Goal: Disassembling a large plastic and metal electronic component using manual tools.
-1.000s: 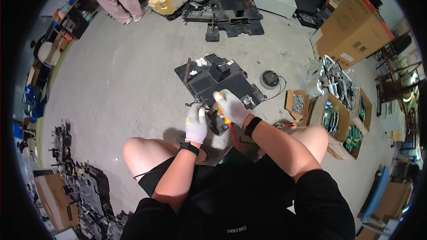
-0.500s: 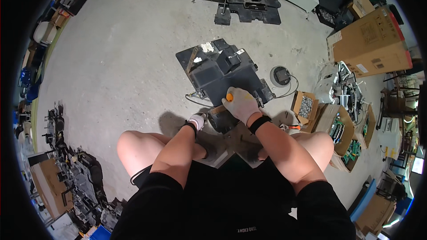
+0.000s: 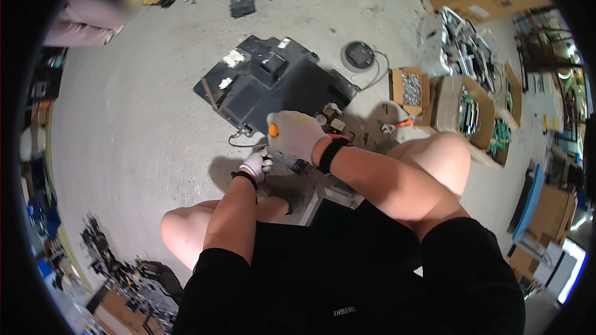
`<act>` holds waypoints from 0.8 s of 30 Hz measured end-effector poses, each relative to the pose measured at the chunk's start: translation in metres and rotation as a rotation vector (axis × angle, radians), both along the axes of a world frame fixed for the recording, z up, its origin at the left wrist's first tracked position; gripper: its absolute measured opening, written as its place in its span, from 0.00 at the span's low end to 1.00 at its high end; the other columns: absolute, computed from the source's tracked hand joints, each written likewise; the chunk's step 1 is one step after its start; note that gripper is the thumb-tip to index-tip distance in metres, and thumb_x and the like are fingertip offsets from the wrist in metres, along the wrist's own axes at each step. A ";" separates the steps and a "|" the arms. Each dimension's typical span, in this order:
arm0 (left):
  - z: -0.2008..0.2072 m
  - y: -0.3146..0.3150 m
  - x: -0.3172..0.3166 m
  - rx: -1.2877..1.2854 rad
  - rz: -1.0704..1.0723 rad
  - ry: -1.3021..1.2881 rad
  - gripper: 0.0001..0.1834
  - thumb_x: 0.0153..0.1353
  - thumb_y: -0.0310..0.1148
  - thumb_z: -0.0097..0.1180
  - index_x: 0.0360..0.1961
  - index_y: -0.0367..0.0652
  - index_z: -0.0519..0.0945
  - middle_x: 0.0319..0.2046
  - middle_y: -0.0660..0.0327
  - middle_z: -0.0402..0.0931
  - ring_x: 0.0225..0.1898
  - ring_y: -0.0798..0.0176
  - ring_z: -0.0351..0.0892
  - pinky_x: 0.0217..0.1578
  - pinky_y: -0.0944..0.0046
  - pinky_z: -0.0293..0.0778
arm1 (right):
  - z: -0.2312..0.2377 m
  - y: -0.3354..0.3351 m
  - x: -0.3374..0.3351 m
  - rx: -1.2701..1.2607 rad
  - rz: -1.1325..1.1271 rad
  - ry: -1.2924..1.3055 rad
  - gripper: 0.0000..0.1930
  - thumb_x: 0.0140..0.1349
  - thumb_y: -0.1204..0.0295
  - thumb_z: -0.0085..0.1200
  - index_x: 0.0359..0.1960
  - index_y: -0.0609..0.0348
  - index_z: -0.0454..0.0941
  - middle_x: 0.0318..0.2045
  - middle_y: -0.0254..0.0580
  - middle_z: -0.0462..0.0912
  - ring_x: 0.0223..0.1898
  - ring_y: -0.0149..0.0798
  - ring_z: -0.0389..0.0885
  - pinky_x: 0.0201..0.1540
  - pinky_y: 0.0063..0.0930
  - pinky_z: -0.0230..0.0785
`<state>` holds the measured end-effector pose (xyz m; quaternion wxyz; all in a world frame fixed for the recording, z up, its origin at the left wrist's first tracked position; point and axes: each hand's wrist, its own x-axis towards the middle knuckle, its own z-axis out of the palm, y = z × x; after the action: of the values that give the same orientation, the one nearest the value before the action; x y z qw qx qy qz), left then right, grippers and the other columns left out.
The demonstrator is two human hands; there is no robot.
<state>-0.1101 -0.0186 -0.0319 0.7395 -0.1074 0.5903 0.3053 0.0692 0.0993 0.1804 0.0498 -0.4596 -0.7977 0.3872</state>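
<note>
A large flat black plastic and metal assembly (image 3: pixel 298 87) lies on the floor in front of me, with white label scraps and a raised box on it. My right hand (image 3: pixel 297 136), in a pale work glove, is closed around a tool whose round orange handle end (image 3: pixel 273 130) shows by the thumb; the rest of it is hidden. Close to it, my gloved left hand (image 3: pixel 254 166) has its fingers curled by the near edge of the assembly. What those fingers grip, if anything, cannot be made out. A thin cable (image 3: pixel 245 145) loops out beside the left hand.
To the right are a round black device (image 3: pixel 358 56) with a cable, a small carton of screws (image 3: pixel 411 90), orange-handled pliers (image 3: pixel 397 125) and cartons of circuit boards (image 3: pixel 469 111). Dismantled parts (image 3: pixel 124 267) lie at left. Another person (image 3: pixel 93 18) is at far left.
The whole view has turned, shifting the assembly and the floor items. My right hand now covers much of the assembly's near end, still gripping the orange-ended tool. More of the other person shows.
</note>
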 end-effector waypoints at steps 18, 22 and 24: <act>-0.011 -0.005 -0.023 0.000 -0.109 -0.066 0.08 0.72 0.35 0.55 0.34 0.54 0.71 0.21 0.72 0.63 0.16 0.73 0.60 0.17 0.71 0.55 | -0.001 -0.002 0.003 0.002 0.029 0.113 0.09 0.60 0.66 0.59 0.39 0.54 0.83 0.38 0.47 0.87 0.43 0.54 0.87 0.45 0.46 0.78; -0.012 -0.008 -0.019 -0.037 -0.112 -0.036 0.08 0.72 0.36 0.55 0.34 0.54 0.71 0.21 0.72 0.63 0.17 0.73 0.60 0.17 0.71 0.55 | -0.002 -0.001 0.001 0.000 0.034 0.109 0.09 0.60 0.66 0.58 0.40 0.54 0.84 0.38 0.47 0.88 0.44 0.54 0.87 0.45 0.46 0.79; -0.012 -0.009 -0.019 -0.009 -0.097 -0.113 0.09 0.73 0.38 0.54 0.34 0.54 0.70 0.21 0.71 0.63 0.17 0.72 0.60 0.18 0.70 0.56 | -0.003 -0.001 0.002 0.019 0.037 0.122 0.09 0.61 0.64 0.60 0.36 0.55 0.79 0.36 0.45 0.85 0.41 0.55 0.85 0.43 0.47 0.78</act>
<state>-0.1289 -0.0279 -0.0441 0.7849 -0.0990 0.5535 0.2602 0.0713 0.0981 0.1773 0.0956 -0.4196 -0.8053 0.4077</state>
